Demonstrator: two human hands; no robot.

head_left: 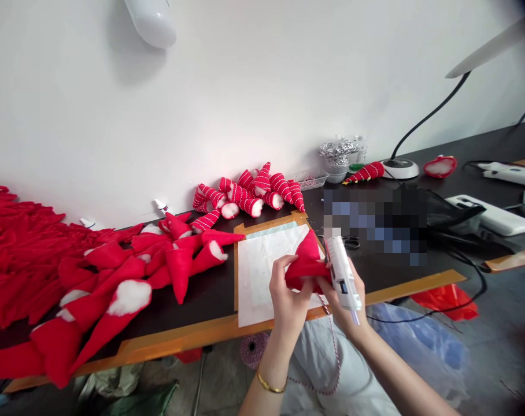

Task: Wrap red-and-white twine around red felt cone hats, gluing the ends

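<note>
My left hand [288,292] pinches a red felt cone [306,267] above a white paper sheet [262,277]. My right hand [347,301] is shut around a white hot glue gun [343,274], whose upper end sits against the felt's right side. A red-and-white twine [334,361] hangs from near the felt and loops down past my wrists to a twine spool [254,349] below the table edge. The glue gun's tip is hidden where it meets the felt.
Red felt hats with white fluff [130,297] heap across the black table's [210,306] left side, and striped red cones [249,193] stand along the wall. Scissors [351,242], a foil-filled container [337,159], a lamp base [400,169], and white devices with cables [490,215] lie to the right.
</note>
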